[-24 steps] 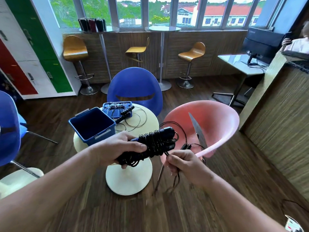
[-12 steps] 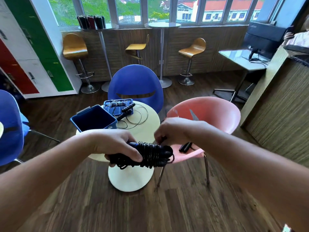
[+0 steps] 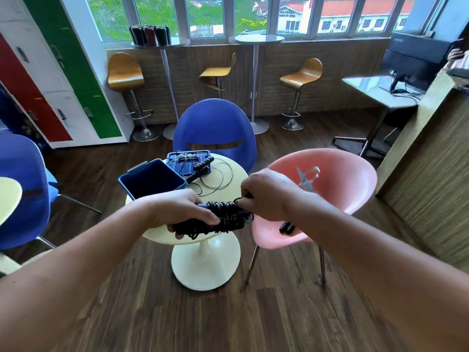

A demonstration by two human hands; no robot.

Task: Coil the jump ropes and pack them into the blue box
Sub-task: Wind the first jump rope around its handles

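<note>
My left hand (image 3: 181, 212) grips a black jump rope bundle (image 3: 224, 218), its cord wound tight around the handles, held over the near edge of the round cream table (image 3: 228, 240). My right hand (image 3: 266, 193) comes over the top and pinches the cord at the bundle's right end. The open blue box (image 3: 152, 180) stands on the table's left side, with nothing visible inside. Behind it lies the blue lid (image 3: 189, 161), and a second jump rope (image 3: 203, 166) sprawls loose across lid and table.
A pink chair (image 3: 337, 179) stands right of the table with a small black object (image 3: 286, 228) and a pale scrap on its seat. A blue chair (image 3: 215, 128) sits behind the table, another blue chair (image 3: 17, 189) at far left. Wooden counter at right.
My right hand rose from below the bundle to above it and now sits on its right end. The hanging cord tail is no longer seen; the bundle looks tighter.
</note>
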